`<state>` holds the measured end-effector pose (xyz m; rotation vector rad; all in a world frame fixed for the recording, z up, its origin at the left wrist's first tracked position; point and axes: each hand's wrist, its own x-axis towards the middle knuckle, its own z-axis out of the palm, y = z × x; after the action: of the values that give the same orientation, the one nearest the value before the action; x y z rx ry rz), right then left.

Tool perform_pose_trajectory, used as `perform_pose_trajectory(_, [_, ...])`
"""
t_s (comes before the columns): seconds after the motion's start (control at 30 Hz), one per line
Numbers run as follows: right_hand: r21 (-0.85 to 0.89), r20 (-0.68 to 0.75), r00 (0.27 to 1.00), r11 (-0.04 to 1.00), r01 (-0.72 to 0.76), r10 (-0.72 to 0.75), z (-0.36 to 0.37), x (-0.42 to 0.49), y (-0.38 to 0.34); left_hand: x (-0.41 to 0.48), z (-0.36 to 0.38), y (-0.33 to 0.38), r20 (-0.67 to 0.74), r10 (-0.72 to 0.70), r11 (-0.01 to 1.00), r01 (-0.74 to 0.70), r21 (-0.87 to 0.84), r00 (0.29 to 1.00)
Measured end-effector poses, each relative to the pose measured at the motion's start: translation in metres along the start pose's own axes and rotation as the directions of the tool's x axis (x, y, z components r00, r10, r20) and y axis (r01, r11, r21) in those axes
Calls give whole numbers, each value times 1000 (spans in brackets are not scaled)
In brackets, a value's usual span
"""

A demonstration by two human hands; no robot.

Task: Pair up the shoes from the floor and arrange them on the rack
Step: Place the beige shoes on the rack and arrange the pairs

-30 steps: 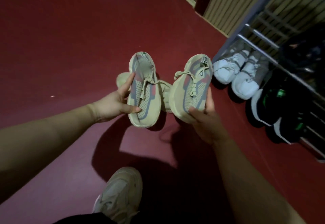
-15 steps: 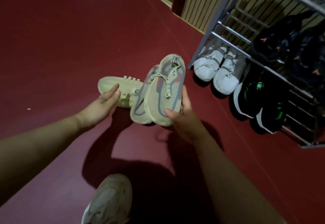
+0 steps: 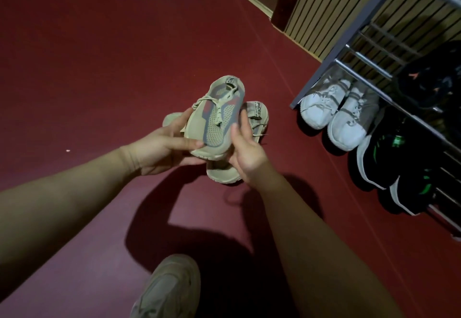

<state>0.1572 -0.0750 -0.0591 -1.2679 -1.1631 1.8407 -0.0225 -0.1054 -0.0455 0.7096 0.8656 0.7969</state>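
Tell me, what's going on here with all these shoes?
A person is pairing up shoes. Their left hand grips one beige sneaker by its toe. Their right hand holds the matching sneaker, tucked partly beneath it. Both are above the red floor. Neither is on the metal rack yet; white sneakers and black-and-green shoes sit at its bottom. Another pale shoe lies on the floor behind the left hand, mostly hidden.

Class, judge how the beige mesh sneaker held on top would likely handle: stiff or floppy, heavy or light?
Probably light: the left hand holds the top sneaker between thumb and fingers. Its mesh upper likely gives when squeezed; the thick sole should stay stiffer. Loose laces may dangle and snag.
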Motion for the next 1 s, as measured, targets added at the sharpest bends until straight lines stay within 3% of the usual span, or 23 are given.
perform_pose_trajectory(0.1, [-348, -306, 947, 937, -18, -96, -17, -1, 1, 8, -13, -1, 1, -8, 1000, 8, -29, 1000])
perform_pose_trajectory(0.17, [-400, -514, 846, 912, -90, -142, -31, -8, 13, 12, -21, -2, 2, -22, 998, 22, 59, 1000])
perform_pose_trajectory(0.2, [-413, -545, 831, 898, -154, -109, -36, -12, 24, 14, -25, -4, -20, -32, 994, 34, 101, 999])
perform_pose_trajectory(0.27, [-366, -475, 878, 896, -251, 52, -34, -23, 44, 19, -33, -9, -70, -52, 990, 61, 131, 996])
perform_pose_trajectory(0.33, [-121, -349, 917, 961, -250, 194, -23, -26, 60, 22, -40, -14, -66, -84, 988, 92, 125, 994])
perform_pose_trajectory(0.43, [168, -271, 933, 966, -198, 239, -11, -19, 62, 22, -50, -14, -67, -108, 984, 116, 136, 992])
perform_pose_trajectory(0.73, [264, -261, 936, 950, -166, 237, -8, 4, 56, 35, -58, -2, 8, -191, 981, 190, 45, 982])
perform_pose_trajectory(0.87, [349, -185, 942, 915, -202, 279, -24, -8, 47, 34, -39, 8, -29, -82, 994, 84, 74, 996])
perform_pose_trajectory(1.0, [363, -163, 961, 919, -152, 223, -67, -40, 24, 30, -10, 26, -60, 14, 993, -7, 115, 998])
